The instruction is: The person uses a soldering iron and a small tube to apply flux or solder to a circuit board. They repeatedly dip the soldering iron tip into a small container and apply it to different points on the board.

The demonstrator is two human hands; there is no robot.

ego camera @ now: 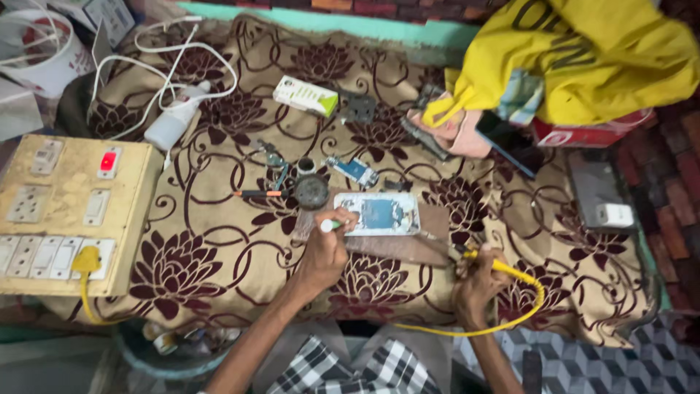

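Note:
An opened phone [378, 214] with a blue part inside lies on a brown board [408, 244] on the flowered cloth. My left hand [326, 250] holds a small white-tipped tool [329, 225] at the phone's left end. Just right of the board, my right hand [475, 281] grips a soldering iron [453, 248] with a yellow cable [510, 306]; its tip points at the phone's lower right corner.
A beige switchboard [69, 211] with a yellow plug stands at the left. Tweezers [257, 193], a round dark tin [312, 191], a small blue circuit board [353, 170], a white-green box [305, 95] and white cables [171, 66] lie behind the phone. A yellow bag [583, 58] sits back right.

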